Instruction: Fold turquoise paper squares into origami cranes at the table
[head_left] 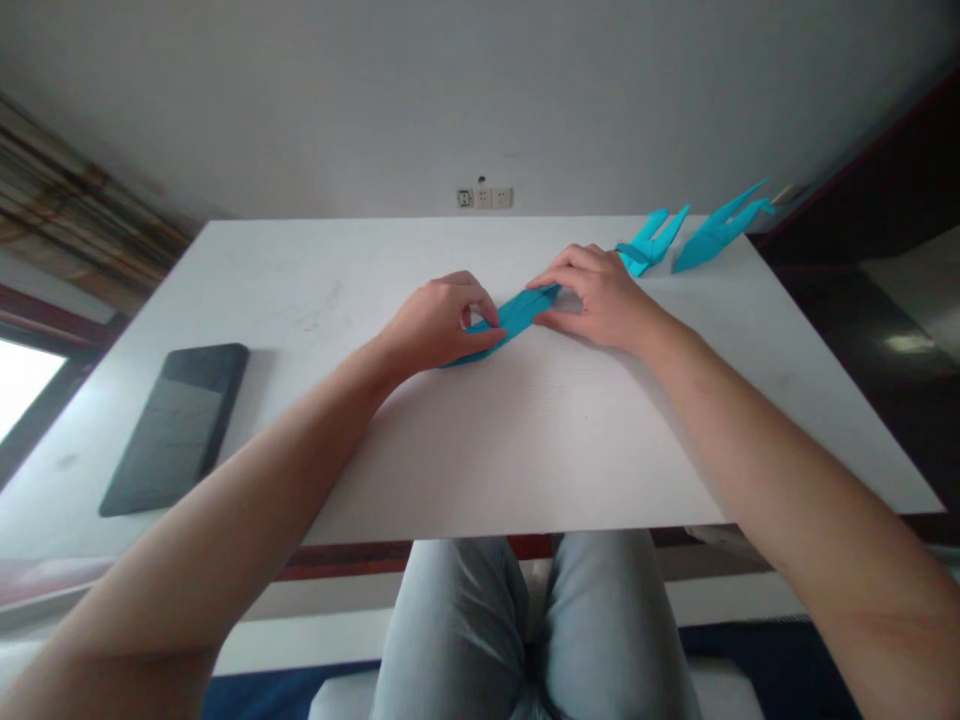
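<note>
A long, narrow piece of folded blue paper (pixel 519 314) lies slantwise over the white table, between my two hands. My left hand (pixel 448 318) pinches its near left end, thumb in front and fingers curled behind. At the far right end, the thumb and fingers of my right hand (pixel 589 295) grip the paper from both sides. Just beyond my right hand stands a blue origami crane (pixel 651 243), partly hidden by the fingers. Another blue origami crane (pixel 721 232) is to the right of it, with its points angled up and right.
A dark tablet-like slab (pixel 176 430) lies on the left of the white table (pixel 525 450), near my left forearm. Wall sockets (pixel 484 198) are behind the table's far edge. A striped curtain (pixel 67 200) hangs at left. My legs are under the near edge.
</note>
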